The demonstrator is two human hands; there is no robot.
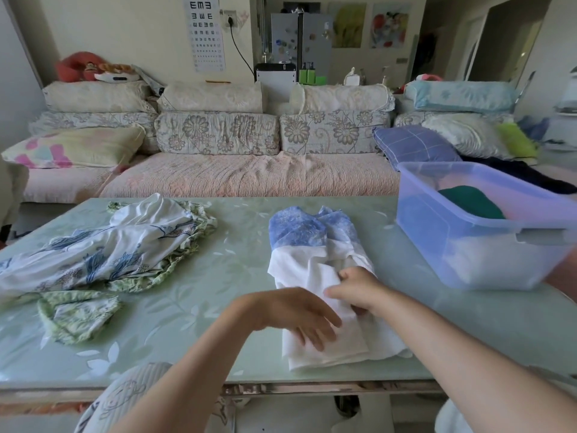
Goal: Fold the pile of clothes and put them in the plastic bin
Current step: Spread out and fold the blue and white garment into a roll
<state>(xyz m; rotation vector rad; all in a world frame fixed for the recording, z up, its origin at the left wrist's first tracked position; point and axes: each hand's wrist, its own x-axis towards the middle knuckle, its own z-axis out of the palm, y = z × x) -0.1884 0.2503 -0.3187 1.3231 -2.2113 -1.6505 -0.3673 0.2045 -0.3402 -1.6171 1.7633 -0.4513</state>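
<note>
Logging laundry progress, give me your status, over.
Left grip open, fingers flat on the white-and-blue garment. Right grip pinching its fold. Plastic bin on the right, nothing between. Floral pile not yet folded.

The table (199, 276) has a smooth, glossy, glass-like top in pale green. On the table's right end the bin (437, 245) is translucent bluish plastic, smooth and slightly frosted; the garment (312, 245) at the table's middle is thin, matt, crinkled white-and-blue cloth, and the pile (109, 248) at its left end soft, matt printed cloth.
</note>
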